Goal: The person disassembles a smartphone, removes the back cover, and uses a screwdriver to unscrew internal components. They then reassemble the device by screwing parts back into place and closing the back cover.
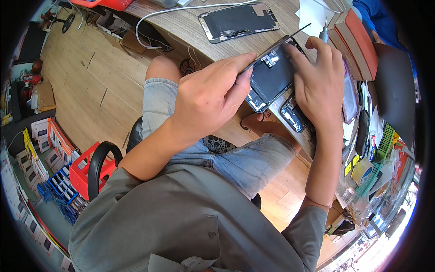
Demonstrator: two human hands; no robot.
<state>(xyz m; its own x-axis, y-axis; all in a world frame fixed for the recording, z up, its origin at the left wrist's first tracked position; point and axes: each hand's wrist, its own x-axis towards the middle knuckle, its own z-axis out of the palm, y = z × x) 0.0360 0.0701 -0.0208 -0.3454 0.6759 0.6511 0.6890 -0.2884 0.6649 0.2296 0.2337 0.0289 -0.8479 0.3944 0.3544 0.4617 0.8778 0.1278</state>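
Your left hand (pixel 206 93) pinches the phone panel (pixel 274 80) by its left rim at the table (pixel 186 27) edge, while your right hand (pixel 319 86), half-curled, points its forefinger over the upper end, grip unclear; expect a light, stiff, probably fragile part, held only by its rim.

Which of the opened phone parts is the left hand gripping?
The phone screen panel between the left hand and right hand. Another panel lies on the wooden desk near the picture's top; a third part shows beside the right wrist.
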